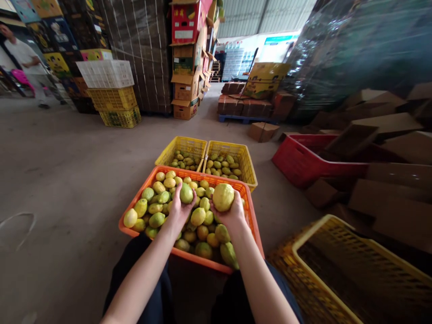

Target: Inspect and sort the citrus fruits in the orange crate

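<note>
My left hand is wrapped round a small green fruit, palm up, over the orange crate. Beside it, a larger yellow-green fruit rests in my right hand, with the fingers curled under it. The two fruits are apart. Below both hands the orange crate holds many yellow and green fruits. Just beyond it stand a left yellow crate and a right yellow crate, each with smaller greenish fruits inside.
At the right are a red crate with cardboard pieces and a large yellow crate. Stacked crates, cartons and a loaded blue pallet stand farther back. A person is at the far left.
</note>
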A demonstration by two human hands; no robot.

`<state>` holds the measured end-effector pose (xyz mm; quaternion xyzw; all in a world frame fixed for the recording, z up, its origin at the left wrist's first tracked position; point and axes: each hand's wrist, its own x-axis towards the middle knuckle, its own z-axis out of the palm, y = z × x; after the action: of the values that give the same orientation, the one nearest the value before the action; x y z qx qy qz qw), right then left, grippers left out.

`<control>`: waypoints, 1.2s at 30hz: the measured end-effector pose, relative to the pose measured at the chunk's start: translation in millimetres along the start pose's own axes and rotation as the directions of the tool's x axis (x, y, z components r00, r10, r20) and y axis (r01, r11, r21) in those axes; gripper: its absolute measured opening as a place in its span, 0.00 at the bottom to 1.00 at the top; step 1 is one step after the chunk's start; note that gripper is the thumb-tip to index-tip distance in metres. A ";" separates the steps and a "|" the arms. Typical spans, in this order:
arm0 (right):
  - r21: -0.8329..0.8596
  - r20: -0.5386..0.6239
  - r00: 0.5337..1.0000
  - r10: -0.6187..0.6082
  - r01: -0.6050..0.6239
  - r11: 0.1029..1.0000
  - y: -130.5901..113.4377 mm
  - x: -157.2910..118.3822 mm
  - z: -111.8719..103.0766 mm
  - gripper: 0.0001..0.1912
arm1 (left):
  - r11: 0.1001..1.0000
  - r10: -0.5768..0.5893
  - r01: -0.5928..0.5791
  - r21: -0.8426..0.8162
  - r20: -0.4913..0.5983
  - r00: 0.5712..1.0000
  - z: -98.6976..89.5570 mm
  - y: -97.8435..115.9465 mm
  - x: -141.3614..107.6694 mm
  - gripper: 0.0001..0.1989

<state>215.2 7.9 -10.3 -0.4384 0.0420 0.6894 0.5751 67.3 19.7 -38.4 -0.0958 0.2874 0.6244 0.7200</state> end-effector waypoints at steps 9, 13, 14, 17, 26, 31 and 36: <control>0.045 -0.028 0.986 -0.162 0.164 0.985 -7.2 -8.3 2.2 0.10 | 0.990 0.142 -0.140 0.021 -0.071 0.987 -1.1 6.7 -1.6 0.05; 0.069 -0.024 0.993 -0.114 0.116 0.991 -9.3 1.3 -2.3 0.14 | 0.998 0.060 -0.060 0.003 -0.018 0.998 -1.1 13.4 -1.3 0.05; 0.059 -0.015 0.993 -0.115 0.115 0.992 -8.7 5.5 -4.0 0.14 | 1.000 0.027 -0.027 -0.002 0.004 1.000 -2.0 13.6 -0.8 0.07; 0.031 -0.030 0.987 -0.161 0.162 0.986 -5.7 16.8 -8.3 0.13 | 1.000 -0.019 0.020 -0.004 0.064 0.998 -5.4 10.7 1.0 0.10; -0.054 -0.044 0.996 -0.082 0.080 0.995 -4.2 6.6 -2.3 0.14 | 0.997 -0.049 0.051 0.064 -0.029 0.998 -1.7 8.4 -1.2 0.12; -0.082 -0.049 0.998 -0.042 0.038 0.996 -3.2 3.9 1.2 0.17 | 0.987 -0.152 0.149 0.058 0.042 0.988 -3.6 10.2 -3.2 0.18; -0.031 -0.065 0.995 -0.081 0.079 0.996 2.3 4.6 3.6 0.11 | 0.993 -0.098 0.097 0.066 0.008 0.995 -3.8 5.0 0.8 0.12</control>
<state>211.5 12.6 -12.1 -0.4704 0.0339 0.6514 0.5943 61.5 19.5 -40.8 -0.0826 0.2984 0.5794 0.7540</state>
